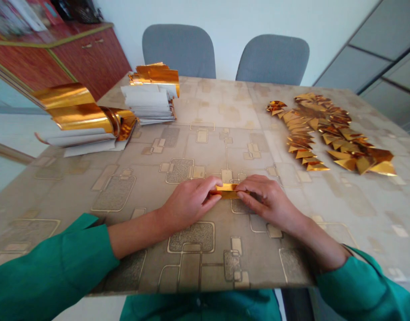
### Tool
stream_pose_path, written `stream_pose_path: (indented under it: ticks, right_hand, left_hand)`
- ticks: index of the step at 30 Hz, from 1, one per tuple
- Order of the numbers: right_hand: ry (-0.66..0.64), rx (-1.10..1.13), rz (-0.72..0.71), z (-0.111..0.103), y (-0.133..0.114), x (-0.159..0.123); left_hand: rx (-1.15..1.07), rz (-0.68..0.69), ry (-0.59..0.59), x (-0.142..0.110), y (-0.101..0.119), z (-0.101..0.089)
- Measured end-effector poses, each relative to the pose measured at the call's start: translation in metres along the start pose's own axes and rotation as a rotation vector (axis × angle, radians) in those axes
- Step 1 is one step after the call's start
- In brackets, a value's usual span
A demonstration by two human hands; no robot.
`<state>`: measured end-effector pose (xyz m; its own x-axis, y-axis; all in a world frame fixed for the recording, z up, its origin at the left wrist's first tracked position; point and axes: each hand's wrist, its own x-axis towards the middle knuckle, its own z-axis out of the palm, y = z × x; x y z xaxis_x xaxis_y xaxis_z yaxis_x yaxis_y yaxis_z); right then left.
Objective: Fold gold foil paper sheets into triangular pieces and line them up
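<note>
A narrow folded strip of gold foil paper is stretched between my two hands, just above the patterned tablecloth. My left hand pinches its left end between thumb and fingers. At the other end, the thumb and fingers of my right hand are closed on the same strip. Both ends are covered by my fingers. To the right lie rows of folded gold paper pieces, pointed and overlapping one another.
A loose stack of gold-and-white paper sheets curls at the left, with a taller stack behind it. Two grey chairs stand beyond the far table edge. A reddish wooden cabinet is at the back left.
</note>
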<state>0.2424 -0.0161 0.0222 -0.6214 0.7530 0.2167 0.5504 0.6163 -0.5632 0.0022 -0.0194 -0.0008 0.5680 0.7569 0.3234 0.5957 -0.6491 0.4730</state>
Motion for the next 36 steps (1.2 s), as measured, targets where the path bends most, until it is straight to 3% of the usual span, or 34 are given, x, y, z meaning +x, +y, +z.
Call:
stream_pose_path:
  ticks: [6,15,18,21,25,36]
  right_hand:
    - [0.120,-0.089,0.092,0.010,0.008,0.002]
    - [0.179,-0.201,0.182,0.023,0.008,0.005]
    - [0.185,-0.227,0.189,0.025,0.007,0.007]
    - [0.181,-0.227,0.191,0.025,0.007,0.008]
    - [0.187,-0.219,0.202,0.025,0.008,0.007]
    - [0.193,-0.225,0.286,0.024,0.005,0.007]
  left_hand:
    - [-0.024,-0.055,-0.036,0.007,-0.002,-0.001]
    - [0.007,-0.042,-0.024,0.011,-0.007,0.002]
    - [0.099,0.023,0.001,0.010,-0.005,-0.001]
    - [0.304,0.173,0.022,0.006,0.005,-0.005]
    - [0.400,0.274,-0.081,-0.007,0.018,-0.004]
    - [0.353,0.244,-0.192,-0.015,0.019,0.002]
